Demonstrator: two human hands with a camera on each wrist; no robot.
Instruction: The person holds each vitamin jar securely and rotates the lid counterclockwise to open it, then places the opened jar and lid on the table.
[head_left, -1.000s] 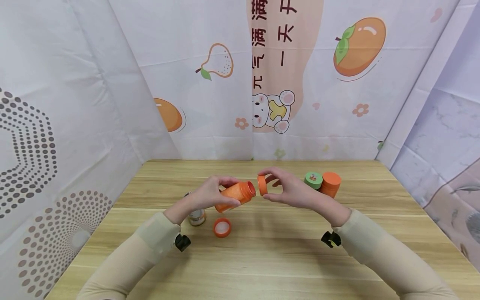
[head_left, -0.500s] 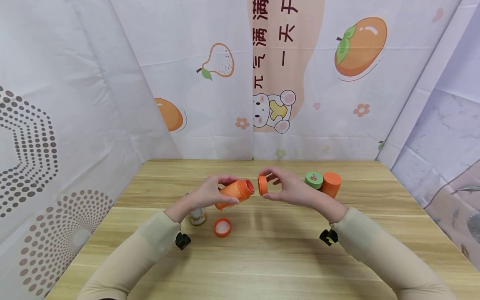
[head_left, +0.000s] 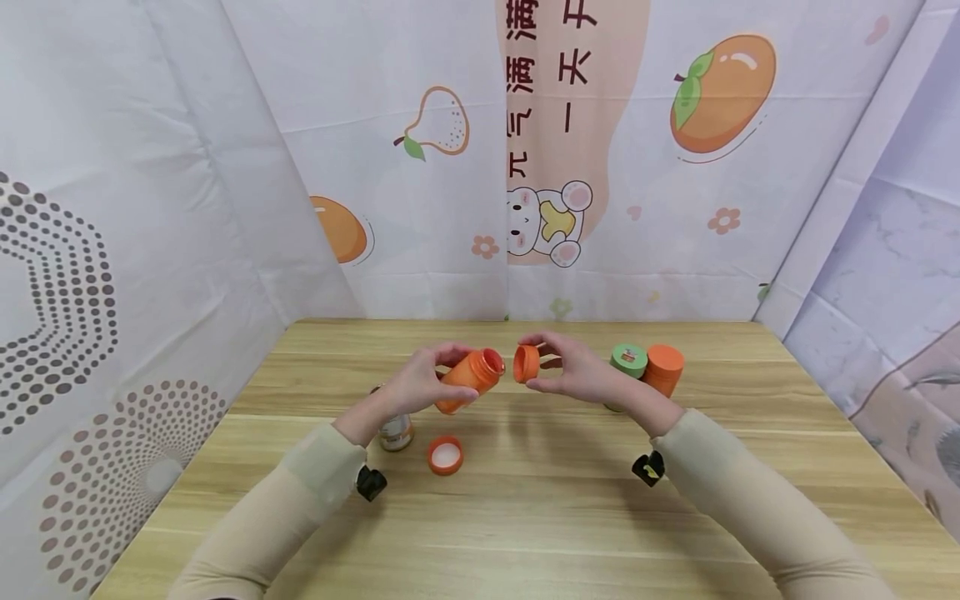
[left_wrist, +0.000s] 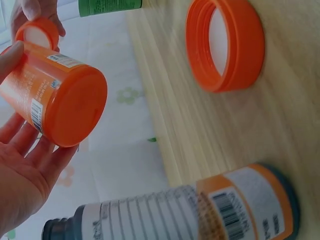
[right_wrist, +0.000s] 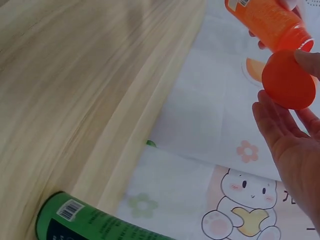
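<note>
My left hand (head_left: pixel 415 385) grips an orange bottle (head_left: pixel 468 385) above the table, tilted with its uncapped mouth towards the right. Facing that mouth is an orange cap (head_left: pixel 527 364), pinched between the thumb and fingers of my right hand (head_left: pixel 577 372). A small gap separates cap and bottle in the head view. The right wrist view shows the cap's round outer top (right_wrist: pixel 289 80); the left wrist view shows the bottle's base (left_wrist: pixel 77 107). On the table below lies another orange cap (head_left: pixel 446 456), its white inside up.
A labelled bottle with a bare threaded neck (left_wrist: pixel 165 215) stands beside my left wrist, partly hidden by it in the head view. Behind my right forearm stand a green-lidded canister (head_left: pixel 628 358) and an orange-lidded container (head_left: pixel 663 368). A printed cloth (head_left: pixel 420 283) hangs behind the table.
The bottle has risen slightly and its mouth has turned more upward. The cap has tilted, showing more of its hollow inside. Both hands keep their grip.
</note>
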